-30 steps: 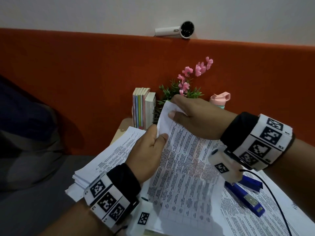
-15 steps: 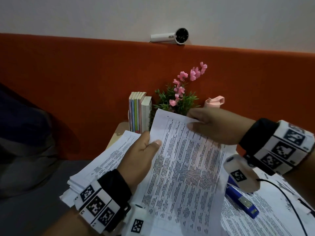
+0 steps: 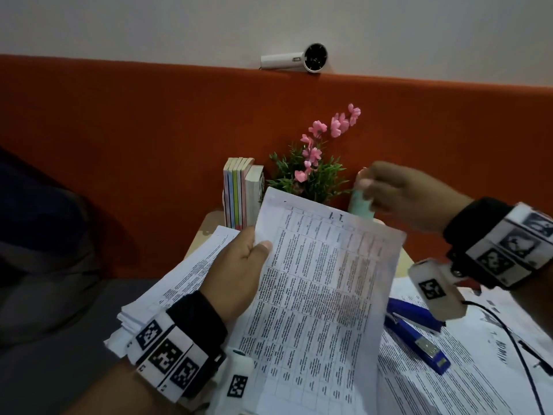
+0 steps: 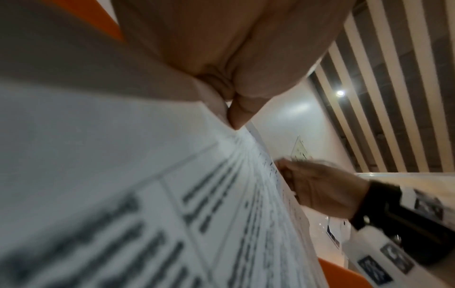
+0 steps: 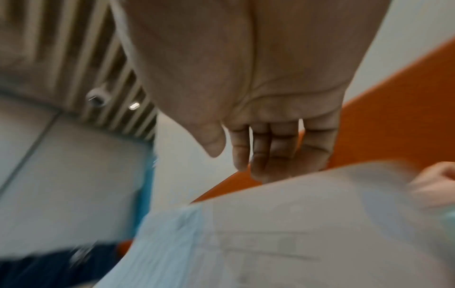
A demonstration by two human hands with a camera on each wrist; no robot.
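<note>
A printed sheet covered in a dense table stands tilted up in front of me. My left hand grips its left edge, thumb on the printed face and fingers behind; the left wrist view shows the thumb pressed on the sheet. My right hand hovers apart from the sheet, above its top right corner. In the right wrist view, blurred by motion, its fingers hang relaxed over the sheet and hold nothing.
A thick paper stack lies under my left hand. A blue stapler rests on more printed pages at right. Books, a pink-flowered plant and a teal bottle stand against the orange panel.
My right hand let go of the sheet's top edge and drew away to the right. The sheet opened out flat, and my left hand kept its hold on the left edge.
</note>
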